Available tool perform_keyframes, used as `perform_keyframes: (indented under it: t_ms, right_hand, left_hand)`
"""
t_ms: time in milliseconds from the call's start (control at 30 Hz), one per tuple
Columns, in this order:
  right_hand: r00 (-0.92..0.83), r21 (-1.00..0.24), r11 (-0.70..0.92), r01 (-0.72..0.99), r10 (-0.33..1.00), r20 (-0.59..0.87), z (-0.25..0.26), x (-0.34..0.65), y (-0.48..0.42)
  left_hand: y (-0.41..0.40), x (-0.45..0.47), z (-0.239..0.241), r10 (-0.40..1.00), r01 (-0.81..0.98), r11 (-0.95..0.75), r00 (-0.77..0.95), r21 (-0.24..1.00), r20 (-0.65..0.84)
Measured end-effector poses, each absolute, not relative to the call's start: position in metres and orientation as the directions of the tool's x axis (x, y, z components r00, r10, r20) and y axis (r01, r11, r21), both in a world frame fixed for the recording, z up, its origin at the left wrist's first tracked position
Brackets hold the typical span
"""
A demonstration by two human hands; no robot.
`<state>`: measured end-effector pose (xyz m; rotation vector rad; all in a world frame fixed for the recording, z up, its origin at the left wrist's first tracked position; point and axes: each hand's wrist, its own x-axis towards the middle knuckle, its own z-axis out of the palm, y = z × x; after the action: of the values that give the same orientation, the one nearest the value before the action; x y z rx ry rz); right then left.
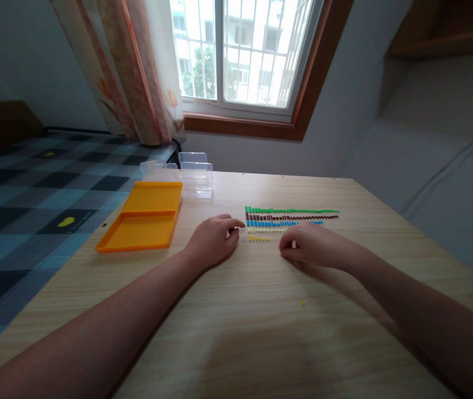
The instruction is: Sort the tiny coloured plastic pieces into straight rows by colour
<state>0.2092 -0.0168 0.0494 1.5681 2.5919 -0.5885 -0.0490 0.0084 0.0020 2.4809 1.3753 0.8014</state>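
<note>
Several rows of tiny blocks lie on the table: green blocks (269, 210), brown blocks (267, 218), blue blocks (257, 224), pale cream blocks (259, 230) and a short row of yellow blocks (258, 239) nearest me. My left hand (213, 241) rests at the left ends of the rows, its index finger stretched out and thumb apart, with nothing visible in it. To the right of the yellow row, my right hand (313, 244) is closed in a pinch low over the table. Whatever its fingertips hold is too small to make out. One loose yellow block (302, 303) lies closer to me.
An orange tray (153, 245) with its lid part folded back lies left on the wooden table (219, 343). Behind it stand clear plastic boxes (197, 180). A checked bed (74, 183) borders the left side; a window (257, 55) is ahead.
</note>
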Motion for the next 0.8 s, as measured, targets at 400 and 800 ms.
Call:
perform_keyframes:
  t_ms: [400, 800]
  right_hand:
    - [-0.480, -0.332, 0.478, 0.813, 0.873, 0.082, 0.021, 0.202, -0.001]
    - [-0.456, -0.393, 0.448, 0.803, 0.886, 0.079, 0.016, 0.205, 0.003]
  left_hand:
    - [0.008, -0.050, 0.000, 0.827, 0.724, -0.554, 0.422, 0.411, 0.371]
    - [0.008, -0.049, 0.001, 0.829, 0.731, -0.550, 0.420, 0.403, 0.370]
